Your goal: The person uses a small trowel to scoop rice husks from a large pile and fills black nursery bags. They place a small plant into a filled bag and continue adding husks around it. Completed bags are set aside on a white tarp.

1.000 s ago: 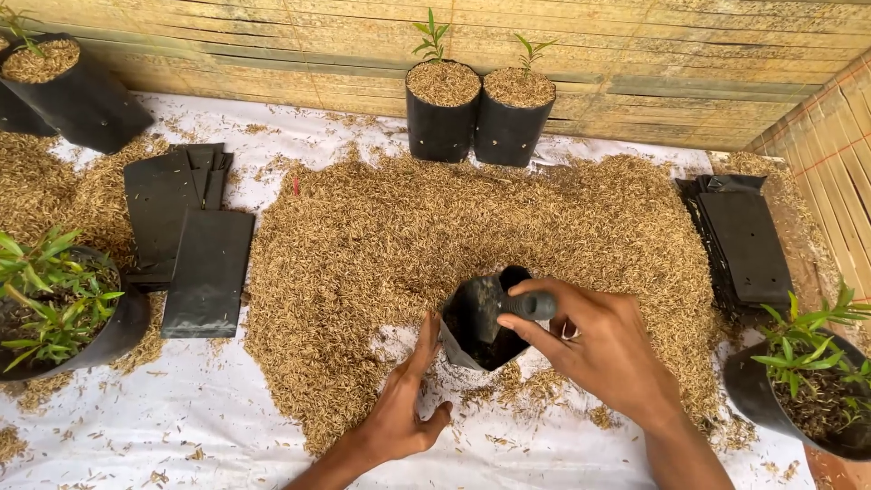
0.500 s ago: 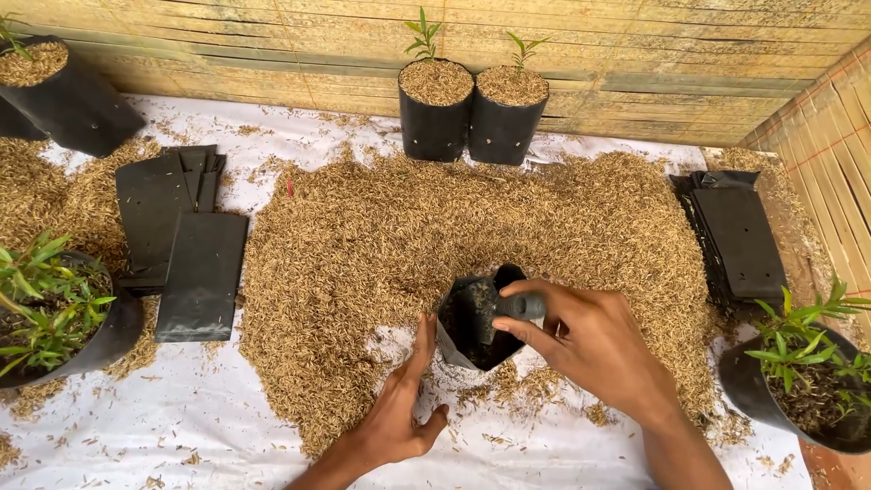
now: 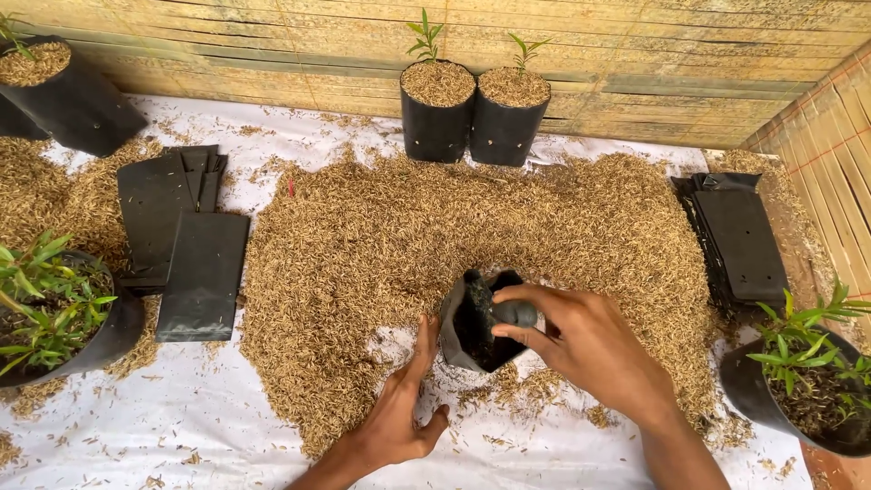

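Fingers of the right hand (image 3: 590, 349) curl shut around a small dark grey cylindrical tool (image 3: 513, 314), thumb below and forefinger over it, holding it at the mouth of an open black plastic nursery bag (image 3: 467, 327). That forearm comes in from the lower right, wrist bent slightly inward. The bag sits at the near edge of a wide heap of rice husk (image 3: 435, 227), tilted toward the left, its dark inside showing. The left hand (image 3: 399, 413) lies with fingers loosely spread and holding nothing, its fingertips against the bag's left side, palm resting on the white sheet (image 3: 181, 426) that covers the surface. Flat empty black bags (image 3: 186, 236) lie well apart to the left, and two filled bags with seedlings (image 3: 472, 109) stand by the bamboo wall (image 3: 635, 54).
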